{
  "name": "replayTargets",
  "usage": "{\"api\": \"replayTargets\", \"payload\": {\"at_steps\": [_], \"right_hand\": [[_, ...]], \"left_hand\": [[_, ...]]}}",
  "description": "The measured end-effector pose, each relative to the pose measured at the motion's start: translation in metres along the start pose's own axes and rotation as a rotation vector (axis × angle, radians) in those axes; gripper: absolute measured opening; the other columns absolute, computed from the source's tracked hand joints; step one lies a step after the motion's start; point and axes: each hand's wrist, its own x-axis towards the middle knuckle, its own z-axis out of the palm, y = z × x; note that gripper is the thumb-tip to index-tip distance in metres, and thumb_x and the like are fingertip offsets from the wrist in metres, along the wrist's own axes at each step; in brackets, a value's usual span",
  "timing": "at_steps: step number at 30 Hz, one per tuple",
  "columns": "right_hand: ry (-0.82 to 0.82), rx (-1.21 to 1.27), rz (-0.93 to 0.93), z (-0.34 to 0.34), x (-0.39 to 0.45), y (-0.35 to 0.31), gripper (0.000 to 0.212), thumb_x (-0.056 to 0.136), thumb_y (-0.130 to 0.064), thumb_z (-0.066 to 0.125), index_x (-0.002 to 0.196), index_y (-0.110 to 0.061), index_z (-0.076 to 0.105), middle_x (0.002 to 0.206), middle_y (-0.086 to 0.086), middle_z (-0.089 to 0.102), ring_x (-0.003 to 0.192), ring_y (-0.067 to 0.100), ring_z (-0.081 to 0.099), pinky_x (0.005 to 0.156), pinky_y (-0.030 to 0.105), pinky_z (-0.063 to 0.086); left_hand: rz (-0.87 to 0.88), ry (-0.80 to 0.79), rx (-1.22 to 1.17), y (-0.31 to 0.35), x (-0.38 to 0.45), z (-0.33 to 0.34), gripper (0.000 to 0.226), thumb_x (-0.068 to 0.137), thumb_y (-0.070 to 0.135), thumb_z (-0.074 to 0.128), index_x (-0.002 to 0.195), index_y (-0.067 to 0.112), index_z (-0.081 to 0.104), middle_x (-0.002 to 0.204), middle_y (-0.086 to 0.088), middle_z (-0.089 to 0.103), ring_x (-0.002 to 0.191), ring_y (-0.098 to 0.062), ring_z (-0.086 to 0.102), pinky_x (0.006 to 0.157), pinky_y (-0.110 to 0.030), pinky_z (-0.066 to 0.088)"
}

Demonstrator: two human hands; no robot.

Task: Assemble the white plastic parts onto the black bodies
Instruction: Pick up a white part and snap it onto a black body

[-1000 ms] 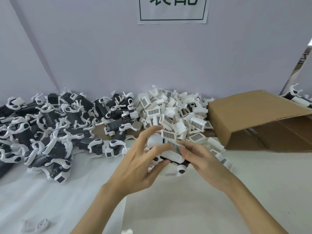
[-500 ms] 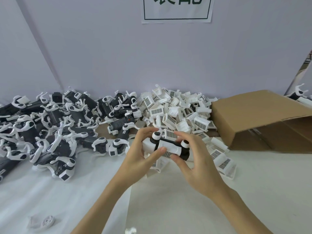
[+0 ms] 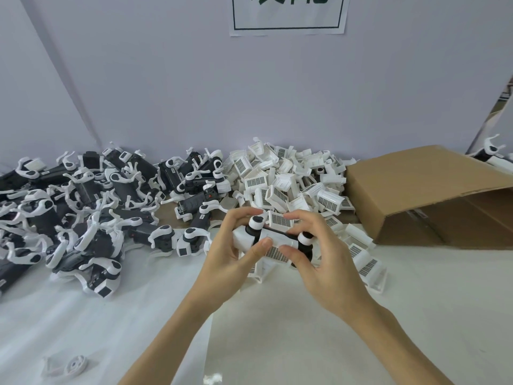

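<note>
Both hands hold one black body [image 3: 277, 238] with white plastic fitted on it, just above the table in front of the white pile. My left hand [image 3: 231, 254] grips its left end, thumb on the front face. My right hand [image 3: 322, 257] grips the right end, thumb pressing the white part by the grille. Two round white-capped knobs stick up from the body. A heap of loose white grille parts [image 3: 288, 184] lies behind the hands. A large pile of black bodies with white arms [image 3: 91, 207] fills the left of the table.
An open cardboard box [image 3: 433, 195] lies on its side at the right. A small white wheel-like piece [image 3: 69, 366] sits near the front left edge. A white scrap [image 3: 212, 379] lies at the bottom. A grey wall with a paper sign [image 3: 288, 15] stands behind.
The held body has been turned so its white side and knobs face up. Both hands shifted their grip and rose slightly toward the white pile.
</note>
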Motion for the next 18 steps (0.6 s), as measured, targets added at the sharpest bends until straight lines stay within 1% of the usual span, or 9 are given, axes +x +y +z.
{"api": "replayTargets", "payload": {"at_steps": [1, 4, 6, 9, 11, 13, 14, 16, 18], "right_hand": [[-0.011, 0.009, 0.013, -0.001, 0.000, 0.002, 0.042, 0.098, -0.047, 0.069, 0.136, -0.041, 0.051, 0.111, -0.013, 0.068, 0.117, 0.014, 0.065, 0.098, 0.022, 0.046], [-0.077, 0.023, 0.062, 0.000, -0.002, 0.007, 0.050, 0.097, -0.058, 0.062, 0.142, -0.046, 0.044, 0.117, -0.015, 0.065, 0.115, 0.014, 0.065, 0.101, 0.017, 0.042], [-0.135, 0.020, 0.081, 0.001, -0.002, 0.011, 0.057, 0.094, -0.061, 0.063, 0.145, -0.048, 0.040, 0.118, -0.018, 0.063, 0.113, 0.011, 0.064, 0.095, 0.016, 0.044], [-0.181, 0.052, 0.116, 0.002, -0.002, 0.014, 0.061, 0.094, -0.052, 0.071, 0.145, -0.051, 0.038, 0.112, -0.014, 0.066, 0.102, 0.012, 0.068, 0.087, 0.025, 0.053], [-0.177, 0.103, 0.144, 0.003, -0.003, 0.014, 0.061, 0.092, -0.048, 0.076, 0.143, -0.050, 0.042, 0.109, -0.011, 0.067, 0.101, 0.013, 0.070, 0.087, 0.021, 0.053], [-0.166, 0.119, 0.155, 0.001, -0.001, 0.011, 0.060, 0.089, -0.048, 0.078, 0.140, -0.050, 0.047, 0.106, -0.010, 0.068, 0.102, 0.011, 0.068, 0.089, 0.013, 0.049], [-0.166, 0.122, 0.162, -0.001, 0.000, 0.010, 0.059, 0.089, -0.050, 0.078, 0.140, -0.049, 0.049, 0.105, -0.011, 0.067, 0.103, 0.010, 0.068, 0.088, 0.011, 0.047], [-0.170, 0.088, 0.145, -0.003, 0.002, 0.007, 0.054, 0.091, -0.055, 0.073, 0.140, -0.046, 0.052, 0.109, -0.015, 0.065, 0.107, 0.009, 0.065, 0.090, 0.012, 0.045], [-0.168, -0.045, 0.059, -0.002, 0.002, 0.004, 0.055, 0.092, -0.056, 0.068, 0.142, -0.038, 0.055, 0.126, -0.019, 0.061, 0.124, 0.009, 0.058, 0.104, 0.019, 0.041]], "left_hand": [[-0.005, 0.007, -0.004, 0.000, 0.000, 0.000, 0.041, 0.093, 0.037, 0.076, 0.130, 0.041, 0.060, 0.129, 0.010, 0.067, 0.085, 0.001, 0.064, 0.076, -0.020, 0.048], [-0.036, 0.045, 0.000, -0.002, 0.000, 0.004, 0.038, 0.093, 0.041, 0.076, 0.129, 0.039, 0.062, 0.123, 0.010, 0.067, 0.085, -0.006, 0.061, 0.078, -0.028, 0.047], [-0.060, 0.059, -0.043, -0.004, -0.001, 0.008, 0.038, 0.095, 0.038, 0.076, 0.130, 0.034, 0.063, 0.113, 0.006, 0.068, 0.087, -0.014, 0.065, 0.079, -0.032, 0.050], [-0.073, 0.013, -0.002, -0.006, -0.002, 0.008, 0.039, 0.098, 0.032, 0.077, 0.133, 0.033, 0.061, 0.102, 0.011, 0.069, 0.085, -0.011, 0.065, 0.076, -0.026, 0.051], [-0.071, -0.029, 0.040, -0.006, -0.002, 0.005, 0.043, 0.097, 0.025, 0.079, 0.135, 0.033, 0.060, 0.104, 0.013, 0.069, 0.088, -0.011, 0.066, 0.079, -0.027, 0.052], [-0.040, -0.021, 0.062, -0.005, -0.001, 0.005, 0.042, 0.096, 0.020, 0.079, 0.133, 0.028, 0.062, 0.104, 0.010, 0.070, 0.088, -0.013, 0.066, 0.079, -0.029, 0.052], [-0.024, -0.005, 0.055, -0.003, -0.001, 0.005, 0.040, 0.096, 0.019, 0.080, 0.132, 0.026, 0.063, 0.103, 0.008, 0.070, 0.087, -0.013, 0.066, 0.078, -0.028, 0.051], [-0.021, 0.040, 0.026, 0.001, 0.000, 0.008, 0.039, 0.094, 0.019, 0.082, 0.130, 0.024, 0.065, 0.100, 0.007, 0.072, 0.085, -0.014, 0.068, 0.076, -0.025, 0.051], [-0.050, 0.130, 0.053, 0.006, -0.001, 0.013, 0.037, 0.091, 0.023, 0.085, 0.124, 0.027, 0.068, 0.097, 0.009, 0.075, 0.086, -0.011, 0.071, 0.076, -0.026, 0.055]]}}
